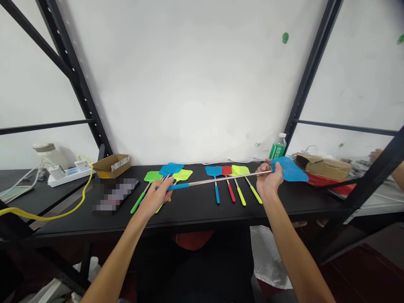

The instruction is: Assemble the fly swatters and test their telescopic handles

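A blue fly swatter [288, 169] with an extended metal rod is stretched sideways above the black table. My left hand [159, 194] is closed around its blue handle. At the other end, my right hand [269, 179] grips the rod where it meets the blue mesh head. Behind my left hand lies a group of swatters, among them a green fly swatter [152, 176] and a yellow one, partly hidden. Below the rod, between my hands, rest a blue swatter [217, 195], a red swatter [231, 193] and two yellow swatters [240, 197].
An open cardboard box [112, 167] and a pixelated flat item [116, 195] sit on the left. Beyond them are a white power strip [71, 174] and a yellow cable [82, 198]. A green-labelled bottle [278, 147] stands back right, near another cardboard box [325, 167]. Black metal posts frame the table.
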The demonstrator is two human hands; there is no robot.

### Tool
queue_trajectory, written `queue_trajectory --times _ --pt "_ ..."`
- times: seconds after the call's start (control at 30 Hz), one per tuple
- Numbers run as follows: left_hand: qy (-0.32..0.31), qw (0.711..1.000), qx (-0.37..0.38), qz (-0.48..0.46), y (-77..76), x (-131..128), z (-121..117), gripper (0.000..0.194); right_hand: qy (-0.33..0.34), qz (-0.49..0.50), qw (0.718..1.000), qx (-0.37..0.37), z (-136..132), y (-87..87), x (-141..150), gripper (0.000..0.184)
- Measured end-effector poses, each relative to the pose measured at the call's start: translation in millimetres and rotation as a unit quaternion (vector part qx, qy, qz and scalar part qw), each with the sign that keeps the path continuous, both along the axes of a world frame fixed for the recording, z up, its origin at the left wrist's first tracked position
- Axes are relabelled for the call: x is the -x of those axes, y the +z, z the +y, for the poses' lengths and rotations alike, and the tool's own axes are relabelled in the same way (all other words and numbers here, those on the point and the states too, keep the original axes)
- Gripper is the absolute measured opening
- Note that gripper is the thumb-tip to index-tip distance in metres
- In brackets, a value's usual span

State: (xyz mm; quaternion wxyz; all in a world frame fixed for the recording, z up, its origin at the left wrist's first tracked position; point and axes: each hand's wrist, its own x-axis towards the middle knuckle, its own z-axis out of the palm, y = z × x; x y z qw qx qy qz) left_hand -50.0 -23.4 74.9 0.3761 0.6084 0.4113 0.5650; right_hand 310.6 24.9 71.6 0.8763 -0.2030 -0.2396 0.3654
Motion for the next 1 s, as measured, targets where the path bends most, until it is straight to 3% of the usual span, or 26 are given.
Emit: queue_trajectory --times 0.1,0.17,0.4,0.53,0.77,0.9,1.0 --pt "-0.055 0.993 0.035 0.097 2.0 -6 -3 0.063 -0.001 0.002 1.000 -0.004 -1 2.6 -5 0.031" --pt "-0.056 0.992 0.032 0.111 3.9 -8 -6 0.064 -0.002 0.001 1.000 -0.008 -2 4.3 -5 0.032" --pt "-0.074 0.989 0.030 0.126 -2.2 -30 -14 0.065 -0.011 -0.039 0.999 -0.009 -7 4.7 26 0.031" --pt "-0.033 0.995 0.039 0.082 -6.9 -46 -18 0.062 0.006 -0.056 0.998 -0.015 -10 2.4 46 0.031" --pt "-0.076 0.985 0.033 0.150 6.3 -30 -18 0.060 0.037 -0.074 0.996 -0.033 -18 10.8 33 0.032" --pt "-0.116 0.980 0.040 0.156 9.3 -19 -15 0.054 0.023 -0.109 0.993 -0.045 -23 17.3 24 0.035" --pt "-0.104 0.982 0.020 0.155 9.5 -13 -12 0.050 -0.004 -0.154 0.987 -0.053 -28 21.2 21 0.038"
